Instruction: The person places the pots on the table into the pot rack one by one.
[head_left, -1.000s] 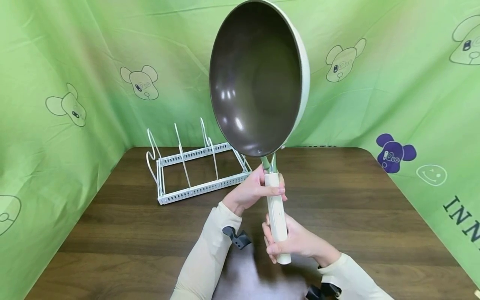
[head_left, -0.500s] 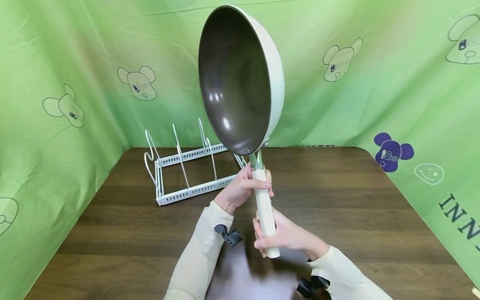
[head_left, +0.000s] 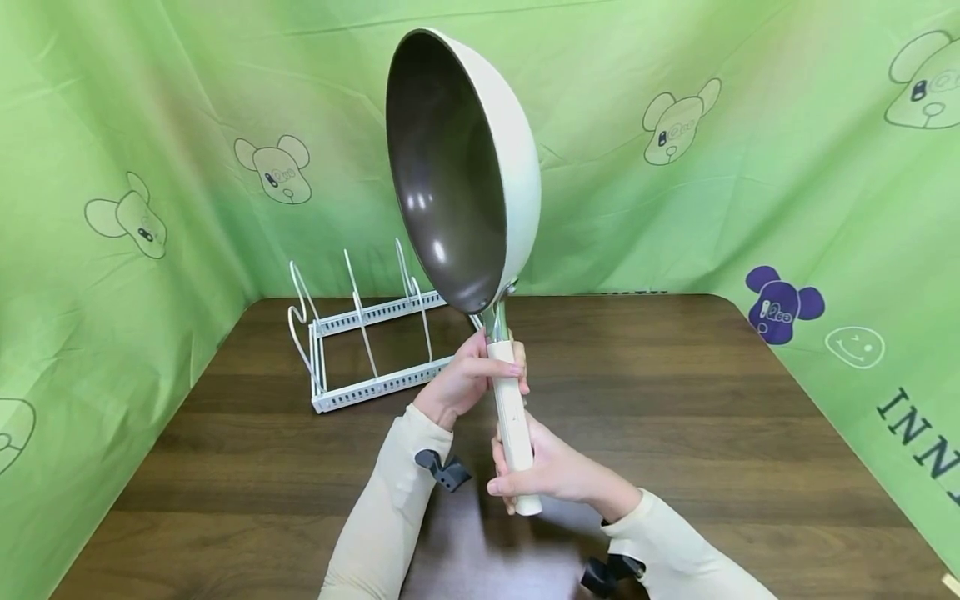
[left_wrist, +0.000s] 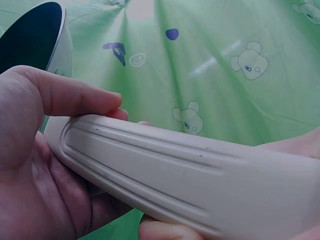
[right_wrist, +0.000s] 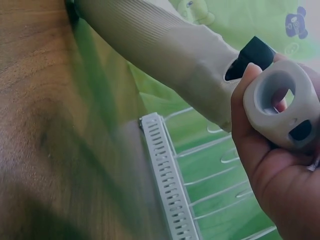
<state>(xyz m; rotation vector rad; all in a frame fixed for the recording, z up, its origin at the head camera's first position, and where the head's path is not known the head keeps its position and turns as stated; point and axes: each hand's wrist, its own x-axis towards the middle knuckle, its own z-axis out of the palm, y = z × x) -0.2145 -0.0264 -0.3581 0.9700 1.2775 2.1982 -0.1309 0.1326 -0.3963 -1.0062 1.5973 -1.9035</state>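
A cream pan [head_left: 457,167] with a dark inside is held upright above the table, bowl facing left. My left hand [head_left: 468,379] grips the top of its cream handle [head_left: 510,417], just below the metal neck. My right hand [head_left: 551,471] grips the handle's lower end. In the left wrist view the handle [left_wrist: 175,170] lies across my left palm [left_wrist: 35,165], thumb curled over it. In the right wrist view my right hand [right_wrist: 280,180] holds the hollow handle end [right_wrist: 282,102].
A white wire rack [head_left: 371,333] with upright dividers stands on the brown wooden table [head_left: 675,400], left of the pan, also seen as the white rack [right_wrist: 170,180]. Green printed cloth [head_left: 750,167] walls the table on three sides.
The pan has moved left and slightly down, turning so its bowl faces more to the left. Both hands moved left with the handle, still gripping it.
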